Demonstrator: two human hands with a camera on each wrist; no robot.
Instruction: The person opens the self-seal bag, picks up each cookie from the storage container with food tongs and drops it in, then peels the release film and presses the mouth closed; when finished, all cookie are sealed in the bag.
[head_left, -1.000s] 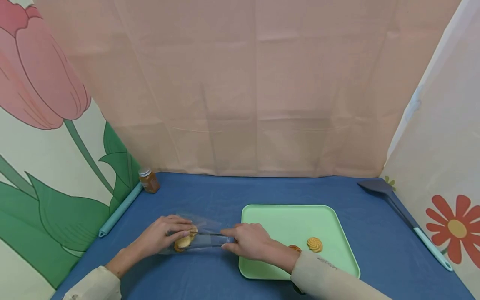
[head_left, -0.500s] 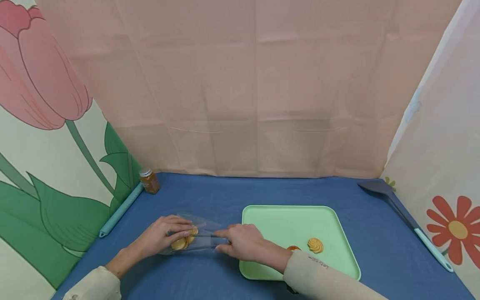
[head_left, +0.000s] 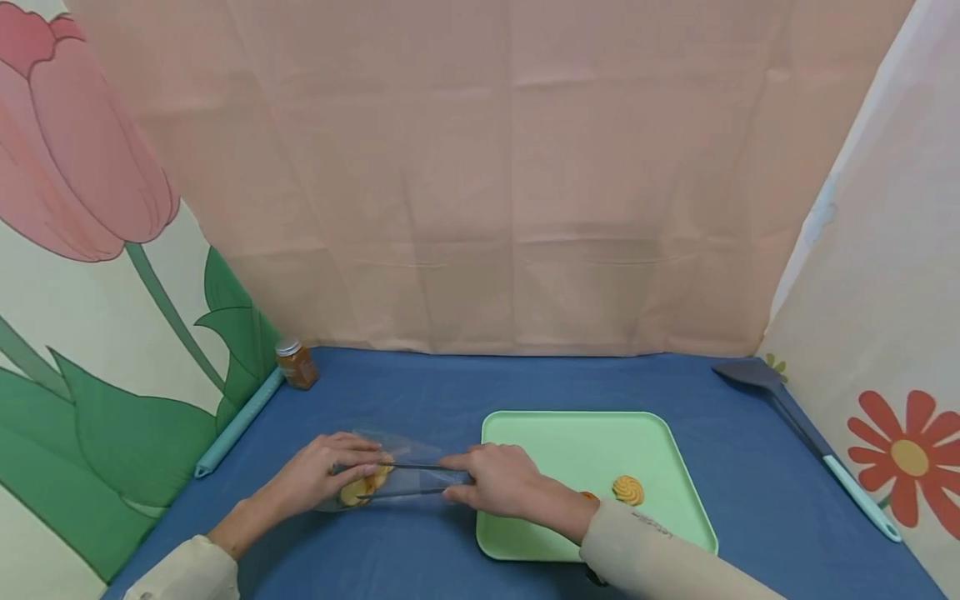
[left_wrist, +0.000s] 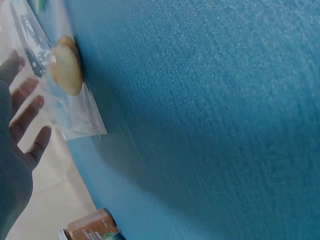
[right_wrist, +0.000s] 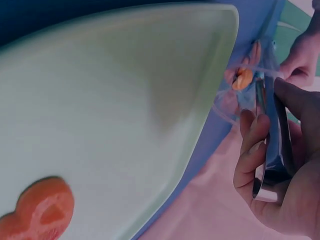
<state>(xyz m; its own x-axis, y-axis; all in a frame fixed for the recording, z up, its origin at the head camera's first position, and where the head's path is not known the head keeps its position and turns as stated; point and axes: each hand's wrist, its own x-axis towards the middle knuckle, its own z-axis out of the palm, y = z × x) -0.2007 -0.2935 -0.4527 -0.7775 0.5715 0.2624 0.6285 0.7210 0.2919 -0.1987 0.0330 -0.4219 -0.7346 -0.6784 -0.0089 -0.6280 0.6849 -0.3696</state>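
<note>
My left hand (head_left: pixel 330 471) holds a clear plastic bag (left_wrist: pixel 82 117) by its side, thumb and fingers at the film. Inside the bag lie round golden cookies (head_left: pixel 354 492), also visible as pale discs through the film in the left wrist view. Metal tongs (right_wrist: pixel 276 135) are gripped in my right hand (head_left: pixel 498 483), thumb on one arm and fingers curled round the other. Both tong arms reach left into the bag's mouth and stand apart, their ends by the cookies. Part of the cookies is hidden behind my left fingers.
A light green tray (head_left: pixel 585 442) sits under my right forearm, bearing a swirled cookie (head_left: pixel 628 490) and another (head_left: pixel 589 496) partly covered by the sleeve. A small jar (head_left: pixel 297 365) and a teal roll (head_left: pixel 240 423) lie along the left wall, a spatula (head_left: pixel 806 433) along the right.
My right hand moved left with the tongs, then back right. The cookie between the tong arms settled lower in the bag, and the arms spread apart. My left hand stayed put.
</note>
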